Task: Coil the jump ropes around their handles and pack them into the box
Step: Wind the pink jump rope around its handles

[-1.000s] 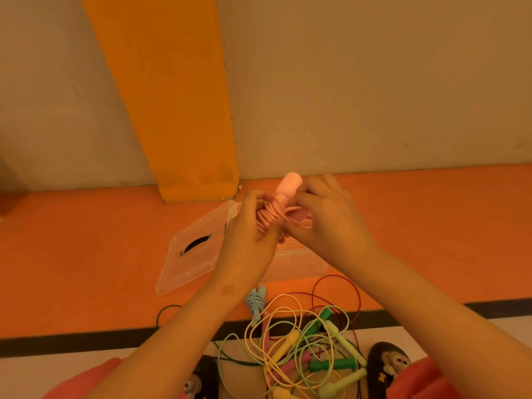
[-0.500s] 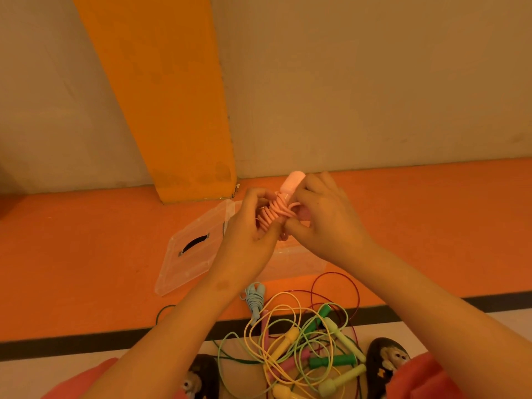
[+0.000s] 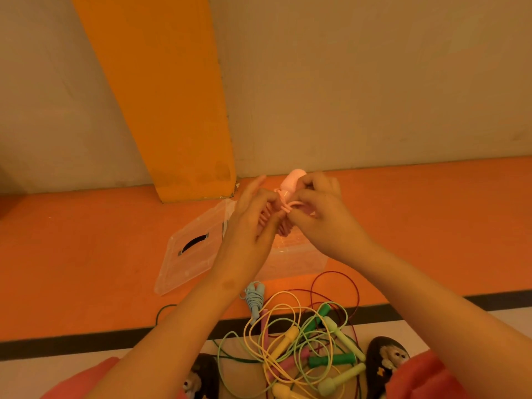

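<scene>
Pink jump rope [image 3: 292, 182] held up.
Its coil is gripped by the left hand [image 3: 247, 228], its cord pinched by right hand [image 3: 322, 217] fingers [image 3: 300, 194].

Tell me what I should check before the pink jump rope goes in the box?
1. Pink jump rope wound round its handles: ok, coils show between the hands.
2. Loose end fixed: cannot tell; the right hand pinches a loop near the top.
3. Left hand grip on the bundle: cannot tell, the hand's back hides it.
4. Clear box open: ok, its lid lies beside it.
5. Blue coiled rope packed: not ok, it lies on the floor outside the box.
6. Other ropes coiled: not ok, they lie tangled.
</scene>
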Motion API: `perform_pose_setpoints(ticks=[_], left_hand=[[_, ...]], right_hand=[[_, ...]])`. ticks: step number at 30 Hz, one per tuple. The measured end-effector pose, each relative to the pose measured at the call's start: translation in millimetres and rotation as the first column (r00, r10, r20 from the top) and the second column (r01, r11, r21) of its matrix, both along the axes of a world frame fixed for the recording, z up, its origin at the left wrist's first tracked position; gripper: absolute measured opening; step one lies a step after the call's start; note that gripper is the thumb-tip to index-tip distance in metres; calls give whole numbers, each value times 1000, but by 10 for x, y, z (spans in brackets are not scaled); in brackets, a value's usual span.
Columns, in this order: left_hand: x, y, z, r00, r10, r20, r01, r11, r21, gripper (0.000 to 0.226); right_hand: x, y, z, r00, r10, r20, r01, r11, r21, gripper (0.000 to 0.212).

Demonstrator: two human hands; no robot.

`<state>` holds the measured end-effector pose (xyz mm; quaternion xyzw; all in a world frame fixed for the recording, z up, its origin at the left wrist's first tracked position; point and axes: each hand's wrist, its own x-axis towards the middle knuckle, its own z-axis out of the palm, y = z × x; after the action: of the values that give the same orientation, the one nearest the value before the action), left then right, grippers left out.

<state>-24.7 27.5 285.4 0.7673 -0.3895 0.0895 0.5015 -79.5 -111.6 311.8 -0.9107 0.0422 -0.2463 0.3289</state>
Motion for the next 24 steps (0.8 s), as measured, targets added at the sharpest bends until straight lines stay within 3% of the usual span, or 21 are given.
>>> perform_pose_setpoints(ticks=[2, 7, 11, 16, 18, 24], left_hand=[[7, 3, 17, 999, 26, 26, -25, 999, -26, 7], [-10, 32, 149, 999, 10, -52, -22, 973, -228, 17], [-23, 33, 182, 998, -9, -62, -7, 969, -248, 17], [33, 24, 103, 995, 60, 85, -49, 991, -126, 21], [28, 16, 93, 995, 70, 75, -61, 991, -119, 22], [15, -4, 87, 997, 71, -42, -77, 983, -168, 14]], right_hand=[[7, -20, -1, 999, 22, -26, -19, 996, 88, 7], [-22, 0, 59, 991, 124, -56, -92, 917, 388, 11], [-74, 5, 84, 979, 201, -44, -139, 803, 580, 15], [-76, 3, 92, 981, 194, -17, -121, 673, 729, 17], [-51, 6, 73, 987, 157, -18, -80, 594, 800, 12], [-4, 20, 42, 994, 108, -32, -36, 571, 820, 17]])
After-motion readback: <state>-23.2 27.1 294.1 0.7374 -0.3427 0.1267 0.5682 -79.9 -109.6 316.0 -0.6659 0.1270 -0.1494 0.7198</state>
